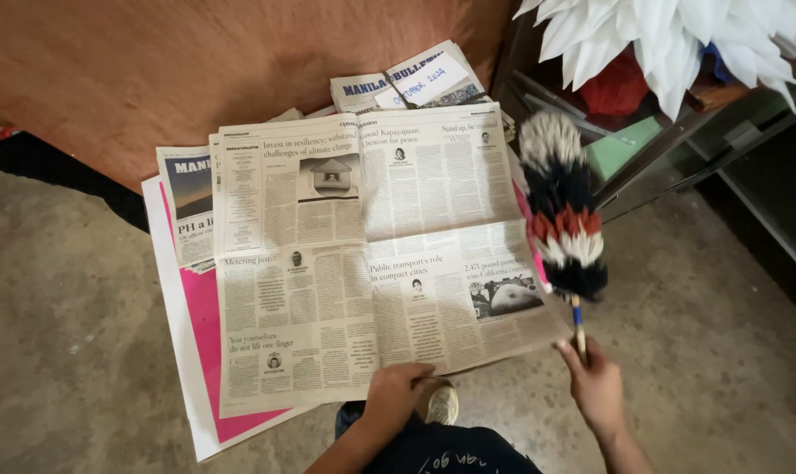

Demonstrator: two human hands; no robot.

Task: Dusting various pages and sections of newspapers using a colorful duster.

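Grey newsprint covers the middle of the scene: an open broadsheet newspaper (372, 254) lies spread flat on the rough concrete floor (73, 333), over a large pink and white paper sheet (196, 351) whose edge shows on the left. The left hand (398, 391) rests palm down on the near edge of the open broadsheet newspaper, its fingers loosely spread and gripping nothing. The right hand (595, 377), near and to the right, is wrapped tight around the thin blue and yellow handle of a feather duster with white, black and rust-red bands (563, 211). The feathered head stands over the paper's right edge. More folded newspapers (415, 83) lie at the far side against a brown wall (196, 61). White pointed paper petals (679, 39) hang over a metal shelf (749, 140) at far right.
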